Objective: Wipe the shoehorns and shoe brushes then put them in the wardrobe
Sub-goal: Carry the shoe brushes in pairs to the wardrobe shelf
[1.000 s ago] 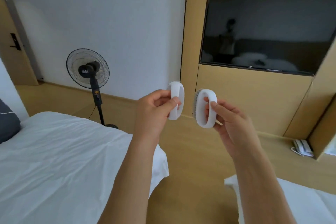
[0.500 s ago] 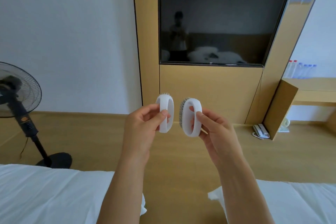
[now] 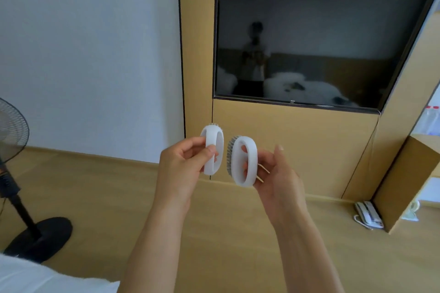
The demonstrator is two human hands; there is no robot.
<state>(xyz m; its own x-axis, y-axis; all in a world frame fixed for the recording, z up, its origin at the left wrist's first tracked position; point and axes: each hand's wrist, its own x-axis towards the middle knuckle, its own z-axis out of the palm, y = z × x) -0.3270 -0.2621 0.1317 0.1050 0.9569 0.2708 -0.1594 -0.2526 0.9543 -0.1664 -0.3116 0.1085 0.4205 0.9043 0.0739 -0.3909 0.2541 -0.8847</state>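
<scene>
At far left we see a black pedestal fan (image 3: 14,173) standing on the wooden floor (image 3: 107,197), with a corner of white bedding (image 3: 35,278) below it. At centre, our left hand (image 3: 183,169) pinches one white oval shoe brush (image 3: 212,150) between thumb and curled fingers, held upright. Just beside it, apart, our right hand (image 3: 273,178) grips a second white shoe brush (image 3: 245,162), fingers through its loop, grey bristles facing left. Behind hangs a dark television (image 3: 321,47) set in wood panelling; a white telephone (image 3: 367,215) lies at right.
</scene>
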